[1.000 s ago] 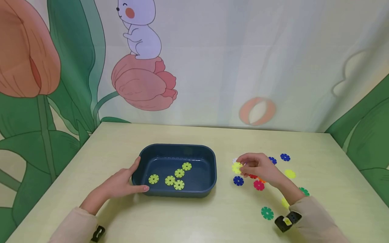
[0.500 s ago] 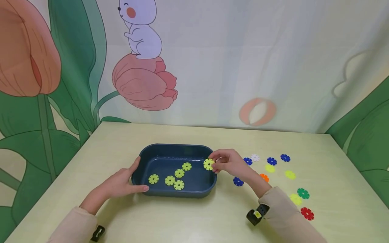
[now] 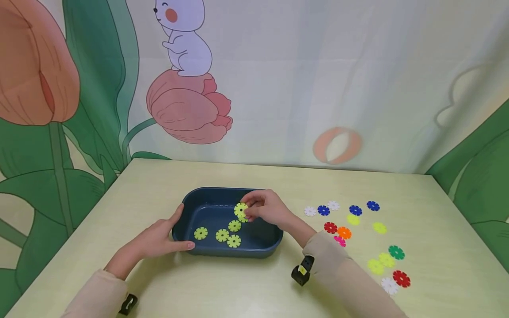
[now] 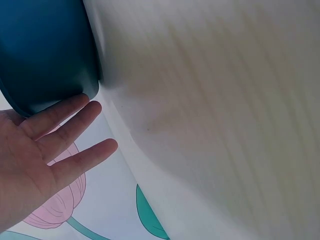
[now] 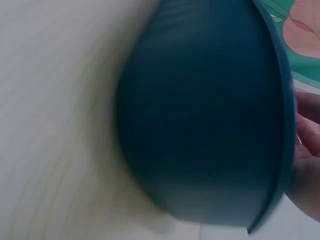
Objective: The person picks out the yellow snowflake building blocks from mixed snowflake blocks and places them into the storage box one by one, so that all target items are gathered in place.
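Two beige sleeves nearest, over pale table. Loose multicoloured discs scattered right, some touching. Left hand, fingers straight and spread, touches left end of dark blue basin; basin's long axis runs left to right. Right hand pinches held yellow-green disc above basin: round, flat face toward head camera. Hand blocks part of basin's right side. Inside lie five yellow-green discs, one partly covered by held one. Behind table, pale curtain with printed tulips.
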The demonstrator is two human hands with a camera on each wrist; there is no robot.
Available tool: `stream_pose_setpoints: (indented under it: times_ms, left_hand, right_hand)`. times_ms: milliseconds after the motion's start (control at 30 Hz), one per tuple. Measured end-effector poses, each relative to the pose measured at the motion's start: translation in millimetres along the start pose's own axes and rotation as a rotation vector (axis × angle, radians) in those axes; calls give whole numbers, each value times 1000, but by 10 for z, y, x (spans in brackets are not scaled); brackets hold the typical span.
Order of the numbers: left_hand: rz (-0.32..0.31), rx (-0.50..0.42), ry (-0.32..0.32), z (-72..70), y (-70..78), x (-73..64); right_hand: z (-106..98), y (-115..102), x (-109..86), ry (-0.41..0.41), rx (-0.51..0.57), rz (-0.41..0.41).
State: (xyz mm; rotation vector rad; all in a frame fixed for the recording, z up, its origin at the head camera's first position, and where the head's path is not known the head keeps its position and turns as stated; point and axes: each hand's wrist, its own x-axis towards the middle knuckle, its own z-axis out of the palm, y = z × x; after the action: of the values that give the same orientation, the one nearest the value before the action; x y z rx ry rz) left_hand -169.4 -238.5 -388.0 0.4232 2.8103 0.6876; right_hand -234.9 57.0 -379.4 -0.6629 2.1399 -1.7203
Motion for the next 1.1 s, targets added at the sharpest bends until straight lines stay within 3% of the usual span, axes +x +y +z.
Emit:
stream_pose_setpoints:
  times_ms: [300,533,1100]
  left_hand:
    - [-12,0,-7,-16,27,5]
    - [-13,-7,-17,-22,31,9]
    - [33,-10,-9,-10,17,20]
  right_hand:
    - [391,83,224,22,-4,107]
    - [636,141,327,23,-103,160]
    - [692,226,375,36,-85,260]
